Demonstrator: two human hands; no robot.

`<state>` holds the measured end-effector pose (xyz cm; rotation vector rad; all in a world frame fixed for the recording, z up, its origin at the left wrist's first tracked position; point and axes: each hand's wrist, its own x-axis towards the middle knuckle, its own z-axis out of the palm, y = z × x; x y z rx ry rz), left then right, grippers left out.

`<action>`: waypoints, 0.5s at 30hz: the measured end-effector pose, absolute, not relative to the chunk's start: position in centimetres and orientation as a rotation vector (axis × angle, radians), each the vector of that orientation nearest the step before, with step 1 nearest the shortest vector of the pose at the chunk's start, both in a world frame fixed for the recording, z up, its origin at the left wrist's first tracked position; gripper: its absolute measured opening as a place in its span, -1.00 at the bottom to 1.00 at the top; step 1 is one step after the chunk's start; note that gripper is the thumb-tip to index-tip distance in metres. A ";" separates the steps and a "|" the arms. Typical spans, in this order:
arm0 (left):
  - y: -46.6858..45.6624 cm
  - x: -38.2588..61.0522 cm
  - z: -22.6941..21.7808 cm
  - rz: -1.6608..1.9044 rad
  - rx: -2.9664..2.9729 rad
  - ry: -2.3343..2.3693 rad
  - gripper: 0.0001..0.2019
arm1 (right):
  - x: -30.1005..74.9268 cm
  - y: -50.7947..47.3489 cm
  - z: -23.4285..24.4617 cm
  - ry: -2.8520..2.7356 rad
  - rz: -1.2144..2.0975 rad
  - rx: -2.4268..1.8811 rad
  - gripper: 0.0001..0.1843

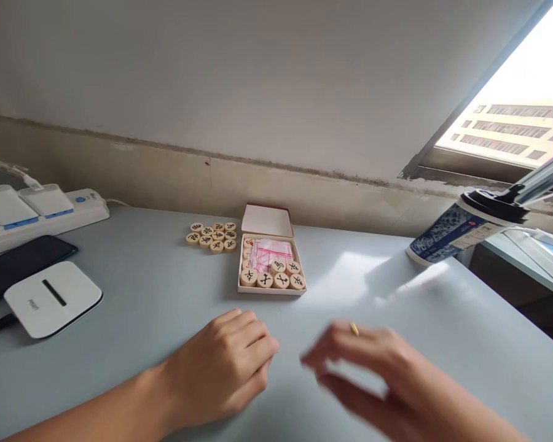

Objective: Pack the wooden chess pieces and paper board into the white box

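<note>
My left hand (225, 362) rests on the table with its fingers curled into a loose fist. Its palm faces down, so anything inside is hidden. Blurred by motion, my right hand (368, 368) hovers just right of it, fingers bent and a gap showing between thumb and fingers; I see nothing in it. Beyond both hands sits an open box (271, 292) of round wooden Chinese chess pieces (265, 280). A clear plastic bag with red lines (271, 252) lies among them. Several more Chinese chess pieces (217, 236) with black characters lie flat in a cluster left of the box.
A paper cup (456, 230) with a black lid stands at the right edge of the table (156, 294). On the left are a white square device (53, 301), a dark phone (27, 264) and a power strip (90, 209) with plugs. The wall (188, 178) borders the back.
</note>
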<state>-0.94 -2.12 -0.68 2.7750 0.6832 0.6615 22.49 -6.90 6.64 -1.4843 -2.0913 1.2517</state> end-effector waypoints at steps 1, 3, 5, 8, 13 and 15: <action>-2.2 -1.0 -0.7 0.671 2.775 0.677 -0.84 | 21.4 -4.2 7.1 -2.242 0.980 -1.376 -0.80; -2.2 -1.1 -0.8 0.675 2.780 0.636 -0.87 | 18.7 0.9 7.4 -2.425 0.498 -1.255 -0.80; -2.3 -1.1 -0.8 0.652 2.801 0.574 -0.91 | 15.7 5.1 7.3 -2.634 0.189 -1.205 -0.77; -2.3 -1.0 -0.5 0.604 2.854 0.493 -0.91 | 12.2 9.1 6.7 -2.824 -0.022 -1.196 -0.80; -2.1 -1.1 -0.3 0.613 2.921 0.462 -0.89 | 10.3 10.8 5.9 -2.910 -0.042 -1.226 -0.83; -2.0 -1.1 -0.3 0.635 2.908 0.462 -0.89 | 10.3 10.8 5.7 -2.907 -0.045 -1.243 -0.83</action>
